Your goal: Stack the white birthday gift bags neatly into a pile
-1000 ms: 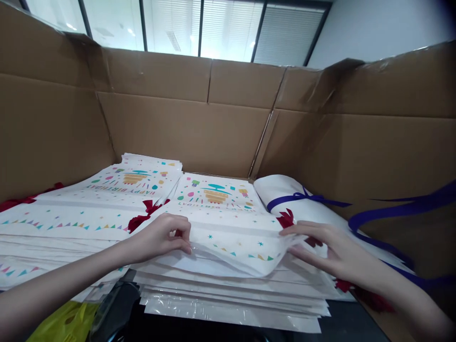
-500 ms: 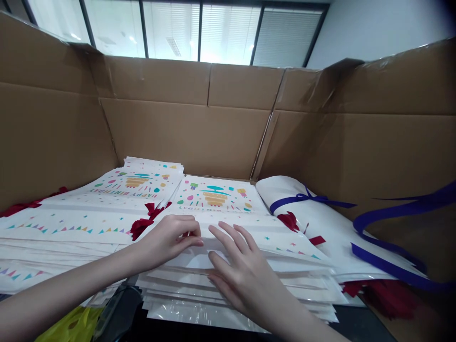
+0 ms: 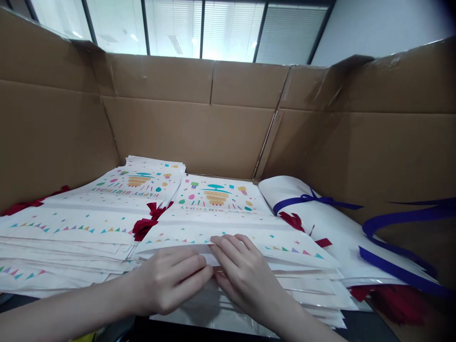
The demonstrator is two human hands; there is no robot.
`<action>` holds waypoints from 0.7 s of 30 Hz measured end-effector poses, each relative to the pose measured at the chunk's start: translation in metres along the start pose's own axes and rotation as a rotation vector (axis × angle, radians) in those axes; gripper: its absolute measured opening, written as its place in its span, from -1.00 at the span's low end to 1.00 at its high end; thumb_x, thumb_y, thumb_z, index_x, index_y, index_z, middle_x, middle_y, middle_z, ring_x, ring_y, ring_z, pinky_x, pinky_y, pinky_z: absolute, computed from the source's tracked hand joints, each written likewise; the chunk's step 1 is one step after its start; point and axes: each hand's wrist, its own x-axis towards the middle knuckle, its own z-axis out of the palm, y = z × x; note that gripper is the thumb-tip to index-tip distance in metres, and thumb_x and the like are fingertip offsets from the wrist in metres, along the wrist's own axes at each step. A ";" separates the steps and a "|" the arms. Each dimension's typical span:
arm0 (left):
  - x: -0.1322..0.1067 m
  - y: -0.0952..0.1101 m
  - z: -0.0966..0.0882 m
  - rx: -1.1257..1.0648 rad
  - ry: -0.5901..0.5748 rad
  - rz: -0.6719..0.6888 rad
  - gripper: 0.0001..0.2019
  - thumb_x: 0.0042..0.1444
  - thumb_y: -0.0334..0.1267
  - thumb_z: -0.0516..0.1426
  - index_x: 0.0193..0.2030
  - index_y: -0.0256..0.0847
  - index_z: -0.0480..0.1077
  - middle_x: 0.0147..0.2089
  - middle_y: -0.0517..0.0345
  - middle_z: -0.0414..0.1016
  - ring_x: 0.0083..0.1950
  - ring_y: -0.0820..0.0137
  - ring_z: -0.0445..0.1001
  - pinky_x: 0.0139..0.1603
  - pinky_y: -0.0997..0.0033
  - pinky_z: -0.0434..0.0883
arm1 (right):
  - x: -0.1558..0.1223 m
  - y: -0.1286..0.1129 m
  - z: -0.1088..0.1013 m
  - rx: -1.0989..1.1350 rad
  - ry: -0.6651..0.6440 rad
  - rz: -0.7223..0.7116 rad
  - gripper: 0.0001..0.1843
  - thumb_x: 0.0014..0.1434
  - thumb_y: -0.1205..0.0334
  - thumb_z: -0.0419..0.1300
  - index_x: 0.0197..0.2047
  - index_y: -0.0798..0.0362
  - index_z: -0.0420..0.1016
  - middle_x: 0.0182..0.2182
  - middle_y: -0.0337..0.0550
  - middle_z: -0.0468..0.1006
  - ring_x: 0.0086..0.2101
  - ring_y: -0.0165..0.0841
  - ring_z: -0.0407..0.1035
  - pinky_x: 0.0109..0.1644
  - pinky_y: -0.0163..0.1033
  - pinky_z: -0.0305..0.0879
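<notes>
A white birthday-printed bag (image 3: 221,225) lies flat on top of the middle stack, with a cake picture, stars and little flags on it. My left hand (image 3: 174,280) is closed at its front edge, fingers curled together and fingertips partly hidden. Beside it, my right hand (image 3: 245,273) has its fingers over the same edge and its thumb below, pinching it. Just in front of the fingers, the edge stands slightly raised from the layers under it. The two hands almost touch.
A second stack of printed bags (image 3: 78,228) lies left, with red ribbon (image 3: 145,227) between the stacks. On the right lies a white folded bundle (image 3: 331,237) tied with blue ribbon (image 3: 302,198). Cardboard walls (image 3: 178,121) rise behind and on both sides.
My left hand has come down and right to the front edge, close to my right hand. The right fingers, spread before, have closed over the edge.
</notes>
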 end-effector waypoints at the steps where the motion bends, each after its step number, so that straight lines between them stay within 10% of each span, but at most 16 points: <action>1: -0.002 0.003 0.000 0.019 -0.026 -0.013 -0.72 0.33 -0.45 -0.11 0.02 -0.25 0.35 -0.22 -0.02 0.55 -0.24 0.31 0.53 -0.21 0.34 0.50 | 0.000 0.000 0.000 0.008 0.004 0.002 -0.77 0.15 0.43 0.14 -0.09 0.19 0.41 -0.14 0.04 0.53 -0.16 -0.13 0.38 -0.11 -0.04 0.26; 11: -0.019 -0.003 0.024 -0.026 -0.570 -0.474 -0.70 0.13 -0.60 -0.01 -0.06 -0.24 0.33 -0.08 0.03 0.53 -0.16 0.21 0.56 -0.18 0.24 0.53 | 0.000 -0.003 -0.002 -0.019 -0.012 -0.002 -0.79 0.23 0.40 0.08 -0.06 0.15 0.41 -0.15 0.01 0.52 -0.19 -0.18 0.36 -0.11 -0.09 0.25; 21: -0.024 -0.007 0.031 0.003 -0.565 -0.366 -0.61 0.13 -0.64 -0.05 0.03 -0.31 0.37 -0.08 -0.11 0.54 -0.14 0.13 0.57 -0.18 0.18 0.51 | -0.005 -0.005 0.017 -0.074 0.012 -0.061 -0.71 0.25 0.50 -0.07 -0.39 0.14 0.41 -0.42 -0.11 0.41 -0.39 -0.31 0.20 -0.26 -0.16 0.16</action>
